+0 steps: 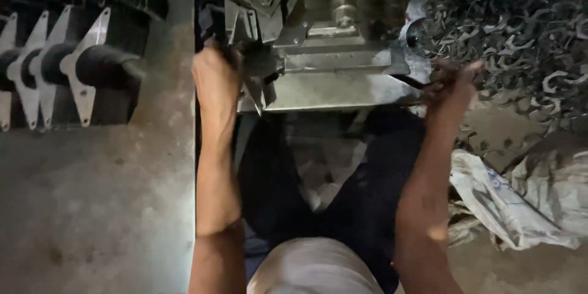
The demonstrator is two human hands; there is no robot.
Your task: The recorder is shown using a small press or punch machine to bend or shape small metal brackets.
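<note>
Left hand (214, 76) fingers clamped on a flat metal blank (260, 82) at the press (331, 49), mid-frame. Right hand (450, 82) fingers closed in the big scrap-part pile (527, 30), upper right; finished stack (55, 64) upper left is small, so plenty left, I'd say.

grey steel machine (331, 67), silvery metal blanks (79, 64), black rod (98, 64), dark trousers (367, 196), white printed sack (508, 202)

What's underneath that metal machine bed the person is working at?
Under the machine bed you see the person's dark-trousered legs and some pale floor between them. The bed's underside and any supports are hidden in shadow.
</note>
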